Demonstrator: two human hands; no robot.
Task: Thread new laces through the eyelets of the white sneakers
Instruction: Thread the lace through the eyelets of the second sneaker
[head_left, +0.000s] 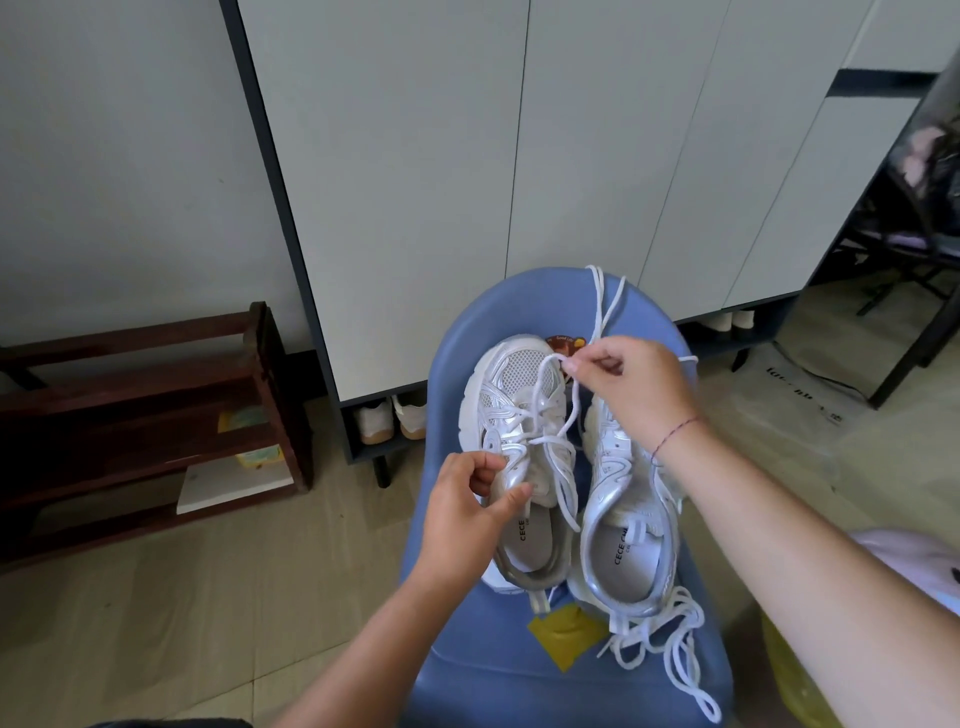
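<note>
White silver-trimmed sneakers on blue chair, right fingers pinching lace, left fingers gripping one sneaker

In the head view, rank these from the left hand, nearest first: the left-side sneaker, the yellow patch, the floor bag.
1. left-side sneaker, held by the left hand.
2. yellow patch, on the seat's front.
3. floor bag, far right.

This is looking like the entrance hall of a home. A tall white cabinet is standing against the wall, with pairs of shoes sitting in the open space at its base. A dark wooden shoe rack is standing to its left, and a blue plastic chair is sitting on the tiled floor.
</note>
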